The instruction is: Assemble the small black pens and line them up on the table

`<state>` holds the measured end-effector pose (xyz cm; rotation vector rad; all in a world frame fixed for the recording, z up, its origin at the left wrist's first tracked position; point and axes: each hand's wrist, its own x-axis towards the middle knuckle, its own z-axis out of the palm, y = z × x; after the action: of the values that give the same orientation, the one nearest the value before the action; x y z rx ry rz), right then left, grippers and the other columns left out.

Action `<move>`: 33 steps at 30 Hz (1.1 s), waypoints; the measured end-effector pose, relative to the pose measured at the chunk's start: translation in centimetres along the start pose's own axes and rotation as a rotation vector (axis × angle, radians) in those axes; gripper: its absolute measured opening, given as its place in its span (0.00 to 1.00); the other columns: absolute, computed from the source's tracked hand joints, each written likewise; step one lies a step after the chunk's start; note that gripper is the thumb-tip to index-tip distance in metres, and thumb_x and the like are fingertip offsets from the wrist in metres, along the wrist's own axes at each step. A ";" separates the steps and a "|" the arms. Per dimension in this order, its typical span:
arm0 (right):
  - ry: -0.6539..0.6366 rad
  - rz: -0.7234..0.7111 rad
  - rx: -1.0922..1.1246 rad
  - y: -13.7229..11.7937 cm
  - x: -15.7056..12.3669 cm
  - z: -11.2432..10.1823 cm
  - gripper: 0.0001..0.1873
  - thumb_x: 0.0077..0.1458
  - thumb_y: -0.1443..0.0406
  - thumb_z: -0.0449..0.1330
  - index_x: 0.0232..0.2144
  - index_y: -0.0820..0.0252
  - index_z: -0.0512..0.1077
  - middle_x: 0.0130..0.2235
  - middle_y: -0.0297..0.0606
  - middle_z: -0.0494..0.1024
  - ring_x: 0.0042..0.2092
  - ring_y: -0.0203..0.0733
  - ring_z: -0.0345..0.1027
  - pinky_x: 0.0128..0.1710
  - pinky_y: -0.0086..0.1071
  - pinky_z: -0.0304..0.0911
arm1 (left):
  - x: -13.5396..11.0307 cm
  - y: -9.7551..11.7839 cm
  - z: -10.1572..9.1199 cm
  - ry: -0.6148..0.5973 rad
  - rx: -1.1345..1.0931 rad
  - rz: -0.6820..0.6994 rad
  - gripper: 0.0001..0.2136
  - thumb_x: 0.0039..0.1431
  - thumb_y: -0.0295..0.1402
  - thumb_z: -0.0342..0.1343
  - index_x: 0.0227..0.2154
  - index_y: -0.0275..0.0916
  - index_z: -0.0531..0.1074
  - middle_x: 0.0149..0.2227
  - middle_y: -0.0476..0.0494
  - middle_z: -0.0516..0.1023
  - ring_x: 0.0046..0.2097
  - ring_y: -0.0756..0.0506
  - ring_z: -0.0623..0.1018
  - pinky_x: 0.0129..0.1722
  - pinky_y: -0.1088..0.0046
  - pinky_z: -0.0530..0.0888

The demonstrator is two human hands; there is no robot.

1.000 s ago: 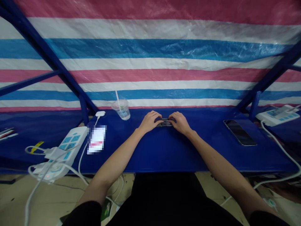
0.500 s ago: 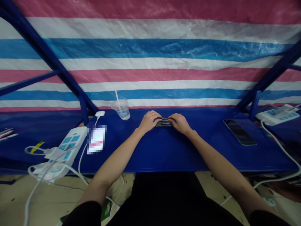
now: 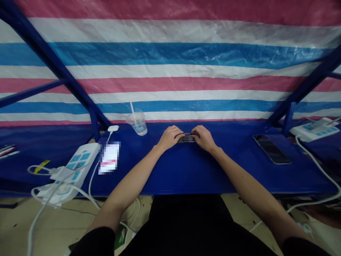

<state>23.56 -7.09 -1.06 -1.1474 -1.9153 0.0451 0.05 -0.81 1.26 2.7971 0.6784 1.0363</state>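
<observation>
Left hand [image 3: 169, 138] and right hand [image 3: 204, 138] pinch opposite ends of a row of dark slim pieces [image 3: 187, 139], which lies between them, seemingly on the counter [image 3: 183, 170]. Best handling, I judge: light, even pressure inward, both ends level.

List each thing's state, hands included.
Dark pens, probably; lined up side by side
Left hand, gripping their left ends
Right hand, gripping their right ends
Cup, standing, straw in; fill unclear
Black phone, flat, screen dark
Bright panel, pixelated, unreadable
Left power strip, plugs in
Right power strip, plugs in
</observation>
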 end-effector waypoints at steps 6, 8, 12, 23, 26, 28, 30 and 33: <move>-0.061 0.042 0.006 0.1 -0.1 0.1 0.05 0.64 0.67 0.58 0.38 0.56 0.75 0.38 0.40 0.77 0.42 0.46 0.69 0.44 0.38 0.64 | -0.2 -0.7 0.1 0.044 -0.007 0.035 0.12 0.71 0.41 0.55 0.40 0.41 0.82 0.39 0.43 0.83 0.44 0.42 0.78 0.47 0.58 0.73; -0.082 0.066 0.004 0.1 -0.1 0.1 0.06 0.66 0.66 0.57 0.38 0.55 0.75 0.38 0.40 0.78 0.42 0.46 0.70 0.45 0.38 0.64 | -0.2 -0.8 0.1 0.051 -0.007 0.038 0.12 0.71 0.40 0.56 0.40 0.42 0.82 0.38 0.43 0.83 0.44 0.42 0.78 0.46 0.58 0.73; -0.111 0.109 -0.015 0.1 0.0 0.2 0.08 0.66 0.66 0.56 0.38 0.55 0.76 0.39 0.40 0.79 0.42 0.45 0.72 0.45 0.36 0.64 | -0.2 -0.9 0.2 0.068 -0.003 0.054 0.11 0.71 0.40 0.57 0.40 0.43 0.83 0.38 0.44 0.83 0.43 0.42 0.78 0.45 0.59 0.73; 0.103 0.440 0.204 -0.4 0.7 -1.1 0.23 0.61 0.44 0.61 0.32 0.57 0.79 0.26 0.36 0.76 0.28 0.40 0.66 0.31 0.33 0.58 | 0.0 -0.7 -0.2 0.190 0.064 -0.037 0.11 0.71 0.40 0.57 0.40 0.41 0.82 0.39 0.43 0.84 0.43 0.42 0.78 0.47 0.58 0.74; 0.133 0.604 0.676 -0.2 1.2 -1.6 0.28 0.64 0.42 0.54 0.38 0.58 0.79 0.24 0.35 0.74 0.22 0.36 0.60 0.22 0.30 0.50 | 0.0 -0.7 -0.2 0.199 0.070 -0.060 0.12 0.71 0.41 0.56 0.40 0.41 0.81 0.39 0.43 0.84 0.43 0.43 0.78 0.47 0.58 0.74; 0.086 0.694 0.963 0.1 1.5 -1.9 0.29 0.63 0.41 0.52 0.42 0.59 0.78 0.25 0.36 0.74 0.21 0.35 0.58 0.19 0.29 0.43 | 0.0 -0.7 -0.1 0.194 0.068 -0.062 0.12 0.71 0.41 0.56 0.40 0.41 0.81 0.39 0.43 0.83 0.43 0.43 0.78 0.47 0.58 0.75; 0.005 0.728 1.161 0.2 1.6 -2.1 0.30 0.63 0.41 0.52 0.43 0.59 0.77 0.26 0.37 0.73 0.21 0.35 0.58 0.18 0.29 0.41 | 0.0 -0.8 0.0 0.190 0.067 -0.058 0.12 0.71 0.41 0.56 0.40 0.40 0.81 0.39 0.43 0.83 0.43 0.42 0.78 0.47 0.58 0.75; -0.060 0.723 1.307 0.4 1.5 -2.1 0.28 0.62 0.41 0.55 0.43 0.58 0.75 0.27 0.35 0.72 0.22 0.34 0.57 0.17 0.29 0.41 | -0.1 -0.8 0.1 0.184 0.059 -0.056 0.12 0.72 0.40 0.55 0.40 0.39 0.80 0.40 0.42 0.82 0.44 0.42 0.77 0.48 0.59 0.76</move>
<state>24.97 -6.59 1.02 -0.7763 -0.9735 1.4749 -0.25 -0.09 0.98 2.7367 0.8139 1.2953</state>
